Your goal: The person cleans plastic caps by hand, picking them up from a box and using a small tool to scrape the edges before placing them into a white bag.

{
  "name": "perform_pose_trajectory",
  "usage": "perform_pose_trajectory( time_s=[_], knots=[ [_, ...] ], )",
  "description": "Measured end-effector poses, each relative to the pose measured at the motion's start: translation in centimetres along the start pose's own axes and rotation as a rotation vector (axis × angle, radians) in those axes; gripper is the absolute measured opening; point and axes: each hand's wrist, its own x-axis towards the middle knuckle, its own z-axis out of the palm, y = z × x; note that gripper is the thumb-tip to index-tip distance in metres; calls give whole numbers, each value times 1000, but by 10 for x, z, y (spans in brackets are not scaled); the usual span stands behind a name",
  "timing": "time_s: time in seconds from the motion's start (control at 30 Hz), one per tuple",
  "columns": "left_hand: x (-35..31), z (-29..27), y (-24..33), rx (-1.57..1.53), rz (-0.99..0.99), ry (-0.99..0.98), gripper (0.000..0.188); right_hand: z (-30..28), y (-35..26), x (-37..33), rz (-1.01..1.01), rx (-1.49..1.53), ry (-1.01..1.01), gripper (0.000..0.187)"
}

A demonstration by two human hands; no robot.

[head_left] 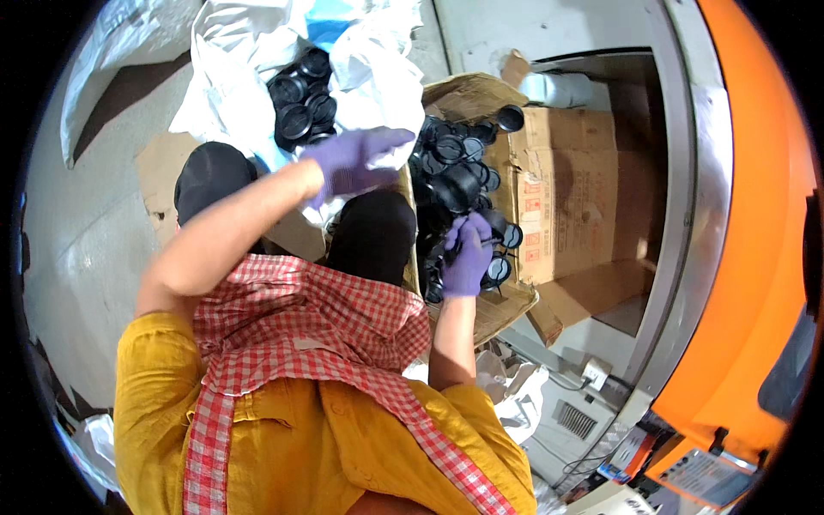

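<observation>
My left hand, in a purple glove, reaches across the rim of a white plastic bag with its fingers stretched out and nothing visible in them. Inside that bag lie several black round lids. A cardboard box to its right holds a heap of similar black lids. Down in the box, my right hand, also gloved in purple, has its fingers closed on a black lid, partly hidden by the fingers. One lid rests on the box's far right edge.
The box's open flap spreads out to the right before a grey metal frame. Beyond it stands an orange machine. My knees are close beside the bag and box. A flat cardboard piece lies on the floor.
</observation>
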Motion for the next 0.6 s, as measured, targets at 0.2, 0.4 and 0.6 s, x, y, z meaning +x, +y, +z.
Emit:
perform_pose_trajectory(
  time_s=[0.2,0.4,0.6],
  knots=[
    [-31,67,67,-174,-94,-134,45,-12,-34,-93,65,-209,-255,18],
    [-91,73,47,-336,-217,-297,39,-24,-53,-112,-846,-967,-611,38],
    [-119,54,72,-595,-476,-322,34,-14,-44,-133,-497,-741,-857,43]
  ],
)
